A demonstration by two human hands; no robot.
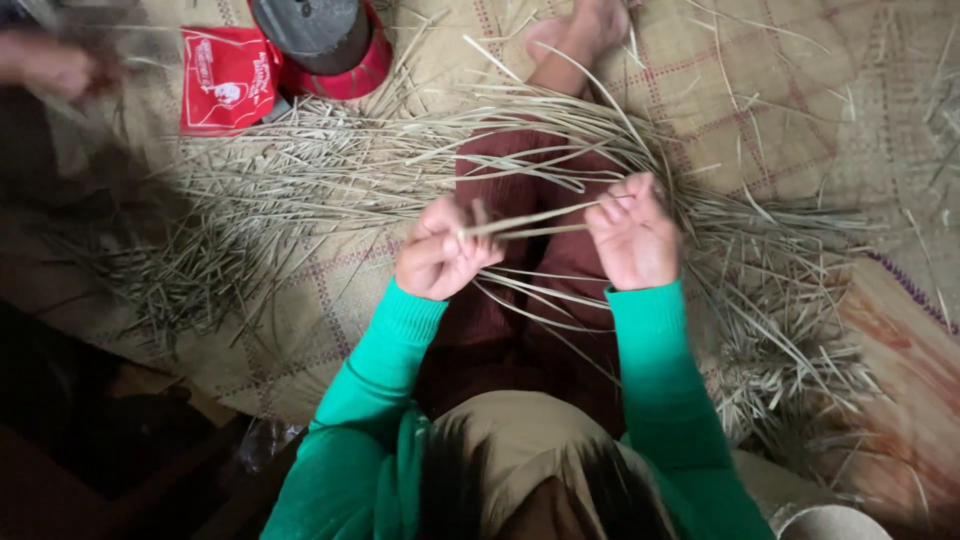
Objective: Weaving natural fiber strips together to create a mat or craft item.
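While both hands sit raised over the lap, a thin pale straw strip (pixel 530 222) runs between them, roughly level, tilted slightly up to the right; left hand (pixel 440 250) is clenched on the strip's left end, fingers (pixel 470 252) curled tight round it; right hand (pixel 632 232) pinches the right end between thumb and fingertips, other fingers half folded; looks like two strands lie close together there, cannot tell if they are one split piece or two; both sleeves are bright green, forearms coming up from the near edge.

Under the hands: dark maroon trouser leg (pixel 520 300), stretched away from the camera, bare foot (pixel 585 30) at the far end; loose straw strips (pixel 330 180) fan across the leg and out to both sides, thick heap on the left, another heap (pixel 790 350) near right; all of it lies on a woven floor mat (pixel 760 100), tan with faint reddish grid lines.

Far left: flat red packet (pixel 228 78) on the mat, just beside a round red-based object with a dark grey top (pixel 320 40); far left corner holds a blurred hand of another person (pixel 55 65), well apart from the strip; near left of the frame is dark, detail unreadable.
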